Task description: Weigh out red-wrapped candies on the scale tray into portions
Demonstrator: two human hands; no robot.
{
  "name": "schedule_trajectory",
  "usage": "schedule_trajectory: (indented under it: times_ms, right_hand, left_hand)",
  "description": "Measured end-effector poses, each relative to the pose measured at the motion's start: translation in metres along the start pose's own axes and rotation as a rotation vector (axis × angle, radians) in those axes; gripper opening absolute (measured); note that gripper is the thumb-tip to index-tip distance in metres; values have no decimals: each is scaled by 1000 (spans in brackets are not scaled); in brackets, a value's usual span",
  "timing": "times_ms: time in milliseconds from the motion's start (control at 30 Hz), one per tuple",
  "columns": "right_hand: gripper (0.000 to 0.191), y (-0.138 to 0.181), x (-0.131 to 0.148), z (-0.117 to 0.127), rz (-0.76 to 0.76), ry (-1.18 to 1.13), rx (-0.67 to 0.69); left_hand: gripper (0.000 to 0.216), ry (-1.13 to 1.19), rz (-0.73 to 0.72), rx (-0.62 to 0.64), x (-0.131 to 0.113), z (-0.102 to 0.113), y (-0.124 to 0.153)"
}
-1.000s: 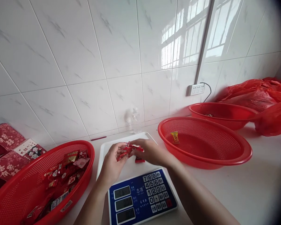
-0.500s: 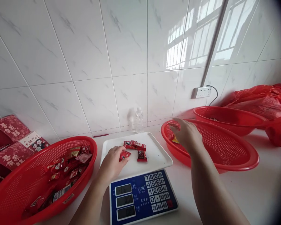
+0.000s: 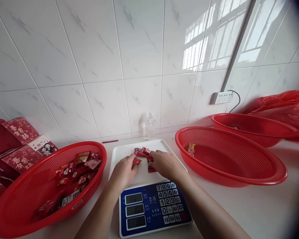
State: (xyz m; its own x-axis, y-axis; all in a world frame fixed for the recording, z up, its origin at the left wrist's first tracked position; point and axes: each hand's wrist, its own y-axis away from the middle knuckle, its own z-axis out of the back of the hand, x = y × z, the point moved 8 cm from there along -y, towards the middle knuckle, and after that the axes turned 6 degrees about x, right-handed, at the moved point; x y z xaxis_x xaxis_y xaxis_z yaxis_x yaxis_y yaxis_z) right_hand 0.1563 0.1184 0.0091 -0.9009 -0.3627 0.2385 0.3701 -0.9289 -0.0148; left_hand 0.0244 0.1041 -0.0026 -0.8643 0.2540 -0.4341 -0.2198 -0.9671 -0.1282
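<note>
One red sweet [image 3: 136, 162] is pinched in the fingers of the left hand [image 3: 122, 172], over the white pan [image 3: 118, 153] of the scale [image 3: 153, 224]. The right hand [image 3: 168, 163] bends its fingers over a dark packet [image 3: 151, 169] there; whether they grip, I cannot tell. Half a second ago that hand was above the nearer basin [image 3: 229, 181], right of the scale, where a red-and-white wrapper [image 3: 190, 151] now appears beside the yellow sweet [image 3: 192, 145]. I judge that one piece has left the scale and handling has returned to those remaining. Wrappers: glossy film, crimped ends. Pan: smooth, shallow, round-cornered. Basin: oval, perforated red plastic.
</note>
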Motion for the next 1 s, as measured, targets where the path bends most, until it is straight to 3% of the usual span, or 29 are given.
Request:
schedule_trajectory:
  times_ms: [133, 300, 433, 633, 767, 833, 1000]
  right_hand:
    - [23, 0, 2, -1, 108, -130, -9]
    - [10, -3, 1, 0, 188, -443, -22]
    - [10, -4, 1, 1, 248, -890, 29]
    - [29, 0, 13, 11, 356, -1289, 63]
    - [31, 0, 14, 17, 395, -1322, -45]
    - [30, 0, 17, 15, 419, -1314, -12]
    - [32, 1, 22, 8, 431, -1323, 70]
  left_hand:
    - [35, -18, 62, -14, 5, 3, -1]
    - [40, 83, 84, -91, 13, 10, -2]
    - [30, 425, 49, -187, 15, 17, -1]
    - [33, 905, -58, -226, 5, 22, 4]
    - [38, 1149, -146, -67, -14, 15, 6]
    - [38, 1192, -165, -15, -19, 14, 7]
    - [41, 1147, -76, -72, -11, 14, 7]
